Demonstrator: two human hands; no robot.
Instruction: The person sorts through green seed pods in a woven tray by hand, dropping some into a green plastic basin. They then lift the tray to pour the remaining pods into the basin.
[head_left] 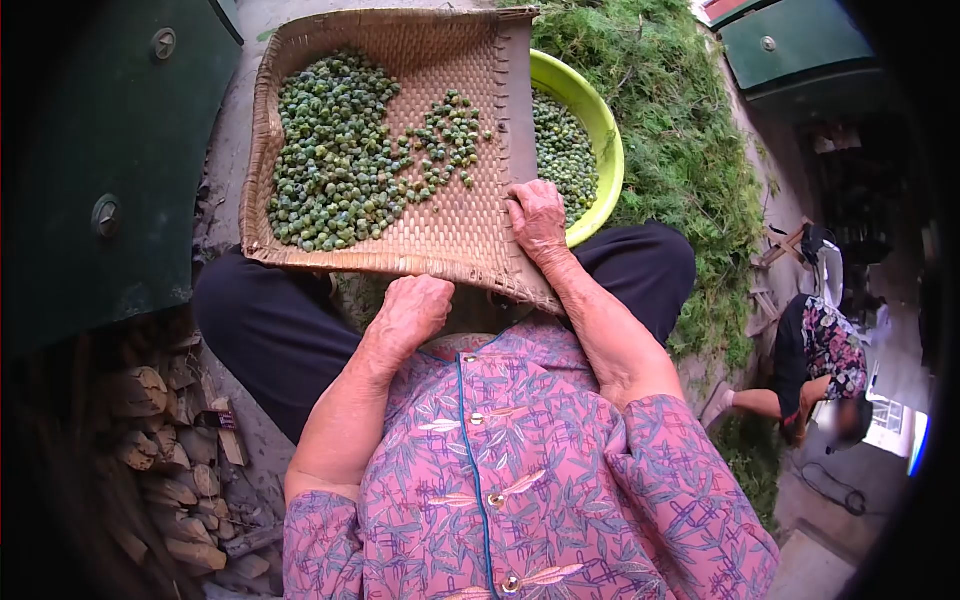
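Observation:
A woven winnowing basket (450, 235) rests across my lap, its flat lip on the right. Small round green fruits or cones (335, 160) are heaped in its left half, with a looser patch of them towards the middle. My left hand (415, 308) is closed at the near rim, the fingertips hidden from me. On the right, my right hand (538, 214) has its fingers curled over the basket's lip. A yellow-green basin (606, 150) stands just beyond that lip, partly covered by it, with more of the same green pieces (563, 150) inside.
Cut green foliage (660, 120) covers the ground to the right. Split firewood (175, 460) is stacked at lower left, beside a dark green cabinet (110, 150). Another person (830, 350) bends down at far right, near a green box-like cabinet (795, 45).

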